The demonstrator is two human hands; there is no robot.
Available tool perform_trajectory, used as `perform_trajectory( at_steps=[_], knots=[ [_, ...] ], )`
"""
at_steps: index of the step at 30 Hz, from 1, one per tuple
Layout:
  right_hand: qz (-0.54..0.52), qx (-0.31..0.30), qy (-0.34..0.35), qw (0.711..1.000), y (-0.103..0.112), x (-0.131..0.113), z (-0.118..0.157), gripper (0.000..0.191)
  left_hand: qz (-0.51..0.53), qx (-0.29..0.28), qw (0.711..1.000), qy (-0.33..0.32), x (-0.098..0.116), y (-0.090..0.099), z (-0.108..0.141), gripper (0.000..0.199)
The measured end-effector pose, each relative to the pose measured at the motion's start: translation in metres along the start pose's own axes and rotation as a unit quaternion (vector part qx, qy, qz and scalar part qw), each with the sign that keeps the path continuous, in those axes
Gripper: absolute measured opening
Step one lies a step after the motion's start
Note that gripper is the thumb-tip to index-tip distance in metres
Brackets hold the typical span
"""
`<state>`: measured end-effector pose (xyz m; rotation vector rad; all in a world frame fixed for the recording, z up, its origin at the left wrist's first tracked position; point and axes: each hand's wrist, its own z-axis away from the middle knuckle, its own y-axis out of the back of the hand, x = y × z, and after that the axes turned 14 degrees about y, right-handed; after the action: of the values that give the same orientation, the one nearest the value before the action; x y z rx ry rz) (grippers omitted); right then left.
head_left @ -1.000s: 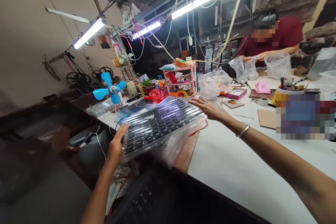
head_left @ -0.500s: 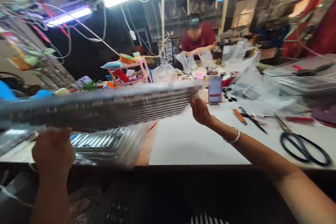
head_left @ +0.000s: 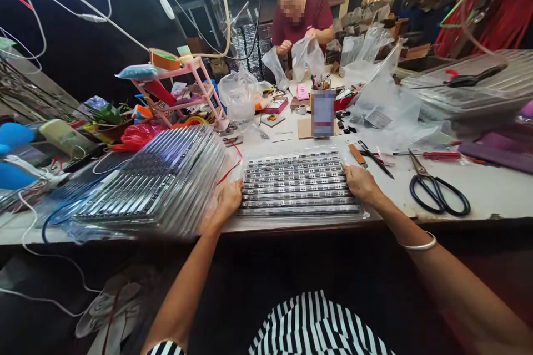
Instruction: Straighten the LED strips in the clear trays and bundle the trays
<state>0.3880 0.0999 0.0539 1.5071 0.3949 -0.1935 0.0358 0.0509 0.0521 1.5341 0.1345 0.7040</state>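
Tray (head_left: 296,186) on table (head_left: 391,199), near edge; grips of left hand (head_left: 228,199) and right hand (head_left: 361,183) pinching its opposite ends. Uneven tray stack (head_left: 154,177), left, could slide if left forearm bumps it.

So, looking at a packed table (head_left: 395,199) here. Having the tray (head_left: 297,183) lying on it at the near edge, with the left hand (head_left: 230,199) on its left side and the right hand (head_left: 362,183) on its right. Seeing the stack of trays (head_left: 141,177) left of that, the rack (head_left: 208,83) behind the stack, a tape roll (head_left: 164,59) on the rack's top, and a plant (head_left: 108,113) left of the rack. Spotting a phone (head_left: 323,115) standing beyond the tray, and the scissors (head_left: 421,171) lying off to the right. Finding plastic bags (head_left: 387,105) behind the scissors, and a person (head_left: 316,14) at the table's far side.
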Motion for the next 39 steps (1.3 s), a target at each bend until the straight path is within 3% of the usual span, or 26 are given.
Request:
perform_trajectory(
  at_steps=[7, 12, 15, 17, 19, 21, 24, 27, 32, 39],
  knots=[
    [0.093, -0.080, -0.029, 0.992, 0.009, 0.008, 0.005, 0.057, -0.082, -0.048, 0.995, 0.019, -0.009, -0.001, -0.005, 0.056],
    [0.032, 0.015, 0.056, 0.998, 0.000, 0.024, 0.029, 0.056, -0.066, -0.036, 0.997, -0.035, -0.015, -0.005, 0.005, 0.049],
    [0.062, 0.053, 0.137, 0.987, -0.005, 0.025, 0.035, 0.051, -0.129, 0.030, 0.986, -0.097, -0.011, -0.008, 0.008, 0.045],
    [0.148, 0.079, 0.191, 0.967, -0.005, 0.021, 0.031, 0.046, -0.170, 0.057, 0.972, -0.155, -0.005, -0.011, 0.005, 0.048],
    [0.229, 0.093, 0.269, 0.931, -0.005, 0.017, 0.020, 0.043, -0.177, 0.025, 0.955, -0.236, 0.006, -0.014, 0.001, 0.052],
    [0.260, 0.071, 0.367, 0.890, -0.005, 0.013, 0.004, 0.052, -0.163, -0.016, 0.940, -0.301, 0.021, -0.018, -0.004, 0.052],
    [0.241, 0.017, 0.462, 0.853, -0.006, 0.004, -0.023, 0.063, -0.140, -0.021, 0.933, -0.331, 0.045, -0.022, -0.012, 0.048],
    [0.221, -0.023, 0.484, 0.847, -0.004, -0.012, -0.046, 0.055, -0.136, -0.022, 0.935, -0.328, 0.062, -0.022, -0.021, 0.043],
    [0.201, -0.090, 0.457, 0.862, 0.004, -0.037, -0.069, 0.021, -0.125, -0.027, 0.942, -0.311, 0.070, -0.023, -0.037, 0.031],
    [0.200, -0.032, 0.448, 0.871, -0.012, -0.043, -0.077, 0.021, -0.106, 0.002, 0.958, -0.265, 0.070, -0.034, -0.046, 0.027]
  ],
)
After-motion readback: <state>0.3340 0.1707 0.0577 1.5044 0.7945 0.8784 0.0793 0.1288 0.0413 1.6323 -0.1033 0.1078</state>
